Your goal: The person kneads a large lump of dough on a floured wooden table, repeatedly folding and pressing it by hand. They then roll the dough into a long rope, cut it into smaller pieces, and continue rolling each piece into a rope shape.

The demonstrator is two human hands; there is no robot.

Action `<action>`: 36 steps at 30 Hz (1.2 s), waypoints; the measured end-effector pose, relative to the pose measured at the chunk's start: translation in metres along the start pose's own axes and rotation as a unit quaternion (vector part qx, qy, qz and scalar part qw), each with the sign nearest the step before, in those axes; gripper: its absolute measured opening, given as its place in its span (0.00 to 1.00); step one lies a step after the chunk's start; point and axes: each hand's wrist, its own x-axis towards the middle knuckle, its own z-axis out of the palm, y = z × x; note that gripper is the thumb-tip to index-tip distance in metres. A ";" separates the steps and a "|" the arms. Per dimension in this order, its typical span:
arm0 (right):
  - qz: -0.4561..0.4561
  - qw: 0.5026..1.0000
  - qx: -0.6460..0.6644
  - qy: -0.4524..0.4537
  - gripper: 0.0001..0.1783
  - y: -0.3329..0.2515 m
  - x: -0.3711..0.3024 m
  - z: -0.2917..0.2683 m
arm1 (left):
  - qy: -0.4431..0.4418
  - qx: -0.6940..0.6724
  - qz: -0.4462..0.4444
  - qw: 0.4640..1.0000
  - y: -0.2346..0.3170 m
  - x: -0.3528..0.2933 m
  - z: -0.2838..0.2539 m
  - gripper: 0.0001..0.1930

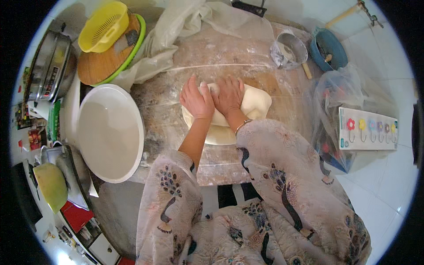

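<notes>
A large pale lump of dough (256,101) lies on a floured wooden board (163,106). My left hand (197,99) presses on its left part, with fingers stretched forward and the thumb beside my right hand. On the dough's upper middle rests my right hand (228,94), palm down and fingers outstretched, a bracelet at its wrist. The two hands sit side by side, touching or nearly so, and cover some of the dough. Below them the near edge of the lump bulges out. Neither hand grips a tool.
Left of the board stands a big white basin (110,132). Behind it are a yellow colander (104,27) and a round wooden lid (101,66). Plastic sheeting (176,31) lies along the back. At right are a sieve (289,48), a blue basket (329,48) and a flower-hook card (369,129).
</notes>
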 end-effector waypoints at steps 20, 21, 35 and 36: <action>-0.022 0.998 0.063 0.015 0.30 0.038 -0.174 -0.075 | -0.188 0.066 0.104 0.974 0.045 -0.139 -0.098 0.26; -0.051 0.991 0.086 0.090 0.30 0.039 -0.198 -0.070 | -0.155 0.057 0.126 0.978 0.041 -0.157 -0.103 0.27; 0.031 0.982 0.056 0.178 0.34 0.067 -0.108 -0.021 | -0.228 0.026 0.236 0.944 0.006 -0.048 0.002 0.31; 0.041 0.985 0.061 0.156 0.34 0.069 -0.087 -0.025 | -0.230 0.031 0.222 0.947 0.008 -0.034 0.013 0.30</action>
